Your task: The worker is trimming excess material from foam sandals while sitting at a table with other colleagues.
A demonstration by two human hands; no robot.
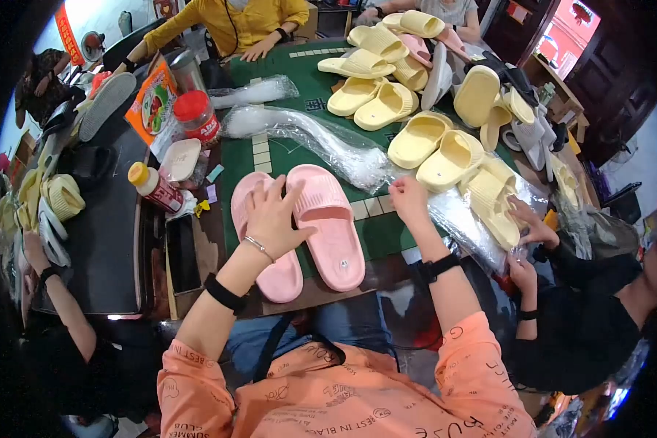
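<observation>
Two pink slide slippers lie side by side at the table's near edge, toes pointing away from me. My left hand [268,219] rests over the left pink slipper [281,281], fingers spread, its fingertips and thumb reaching the right pink slipper [336,241]. Off to the right, my right hand [410,201] has its fingers pinched at the end of a clear plastic bag [328,142]. This long, crumpled bag stretches diagonally across the green mat [241,157]. Close beyond my right hand sits a pair of yellow slippers [445,164].
More yellow slippers [372,62] are heaped at the far right. A red-lidded jar [195,120], a yellow-capped bottle [153,186] and a dark phone [183,252] stand or lie on the left. At right, another person's hands [529,226] handle a yellow slipper [489,197] and plastic.
</observation>
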